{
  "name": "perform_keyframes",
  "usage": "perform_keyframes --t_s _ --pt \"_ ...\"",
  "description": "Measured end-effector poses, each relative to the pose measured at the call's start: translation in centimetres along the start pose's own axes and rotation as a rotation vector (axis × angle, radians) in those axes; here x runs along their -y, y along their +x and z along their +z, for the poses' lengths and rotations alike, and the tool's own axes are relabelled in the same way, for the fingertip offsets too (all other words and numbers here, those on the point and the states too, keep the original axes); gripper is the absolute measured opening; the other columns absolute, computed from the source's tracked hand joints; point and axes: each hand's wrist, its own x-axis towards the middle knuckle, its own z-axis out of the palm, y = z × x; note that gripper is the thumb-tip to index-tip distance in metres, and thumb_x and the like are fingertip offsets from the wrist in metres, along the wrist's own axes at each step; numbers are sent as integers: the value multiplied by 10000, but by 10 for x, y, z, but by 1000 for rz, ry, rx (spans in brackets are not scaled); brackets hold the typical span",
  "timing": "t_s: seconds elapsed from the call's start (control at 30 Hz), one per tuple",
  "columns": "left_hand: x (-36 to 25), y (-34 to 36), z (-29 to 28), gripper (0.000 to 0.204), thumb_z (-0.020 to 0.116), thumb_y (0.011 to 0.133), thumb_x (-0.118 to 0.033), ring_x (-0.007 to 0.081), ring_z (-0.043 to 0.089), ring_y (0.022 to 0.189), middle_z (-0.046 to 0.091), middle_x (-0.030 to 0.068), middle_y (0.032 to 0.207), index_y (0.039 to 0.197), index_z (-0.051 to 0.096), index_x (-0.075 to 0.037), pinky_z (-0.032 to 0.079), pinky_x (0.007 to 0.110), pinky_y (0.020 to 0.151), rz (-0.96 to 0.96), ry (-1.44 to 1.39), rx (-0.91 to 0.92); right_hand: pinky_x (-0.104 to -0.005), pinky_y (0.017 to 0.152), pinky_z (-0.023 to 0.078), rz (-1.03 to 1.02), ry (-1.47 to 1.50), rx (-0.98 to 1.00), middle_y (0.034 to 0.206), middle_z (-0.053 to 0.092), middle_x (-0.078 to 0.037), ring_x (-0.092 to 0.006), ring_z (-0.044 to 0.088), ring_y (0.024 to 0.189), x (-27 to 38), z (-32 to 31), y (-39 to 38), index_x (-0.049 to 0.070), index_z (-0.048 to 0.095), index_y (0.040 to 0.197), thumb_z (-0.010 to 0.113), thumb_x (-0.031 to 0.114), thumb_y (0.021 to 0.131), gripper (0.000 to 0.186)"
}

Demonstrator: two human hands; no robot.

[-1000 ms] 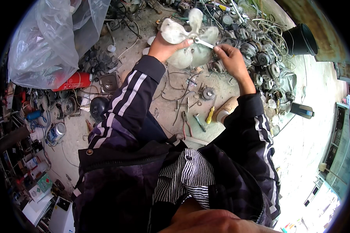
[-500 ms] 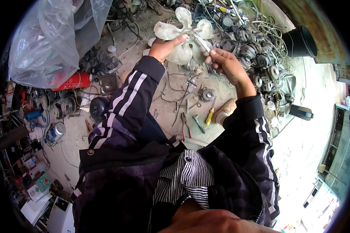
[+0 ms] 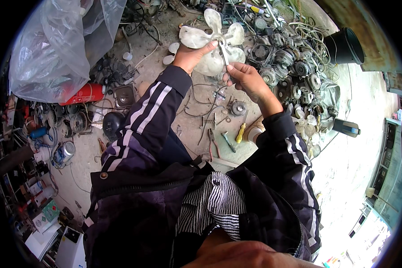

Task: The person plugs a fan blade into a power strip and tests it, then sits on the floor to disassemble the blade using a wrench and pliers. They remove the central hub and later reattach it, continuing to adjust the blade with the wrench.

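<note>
While the left hand grips the pale translucent plastic fan blade, now lifted farther above the yellow-handled screwdriver on the floor, the right hand's fingers clench a thin metal tool raised to its hub, suggesting hub work continues.

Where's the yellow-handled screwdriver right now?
The yellow-handled screwdriver lies on the ground in the head view, below the right hand, between the small green-handled tool and the right sleeve.
</note>
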Motion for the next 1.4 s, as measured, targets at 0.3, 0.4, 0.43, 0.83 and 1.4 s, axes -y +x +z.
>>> perform_keyframes --t_s 0.3,0.4,0.43,0.83,1.4 --pt "-10 -4 -8 499 818 699 -320 145 598 907 650 60 985 1036 605 -19 471 288 819 140 360 168 -201 521 299 -136 -402 -56 669 488 86 -27 377 588 12 -45 0 16 658 932 561 268 941 270" --pt "-13 -8 -10 544 832 667 -358 152 601 912 653 63 978 1033 609 -24 471 295 826 140 466 274 -207 544 310 -161 -608 -23 667 474 80 -38 380 610 22 -59 -8 4 648 924 569 262 936 270" --pt "-17 -11 -12 560 838 655 -370 157 603 917 654 64 975 1034 610 -26 471 298 832 139 515 305 -224 535 321 -164 -661 -31 649 486 67 -48 387 595 30 -58 -11 3 654 928 574 264 929 273" --pt "-6 -6 -9 637 827 696 -296 179 573 1043 613 82 1137 1187 549 0 443 311 918 -122 58 58 -155 502 280 -54 -139 36 728 588 60 -17 353 564 31 -34 -12 95 600 973 450 262 983 225" --pt "-8 -9 5 568 813 720 -265 168 570 1020 620 79 1106 1156 563 1 448 297 883 -80 31 -2 -141 488 287 29 98 24 750 593 37 -16 411 600 5 -7 -2 88 612 991 488 265 970 217"
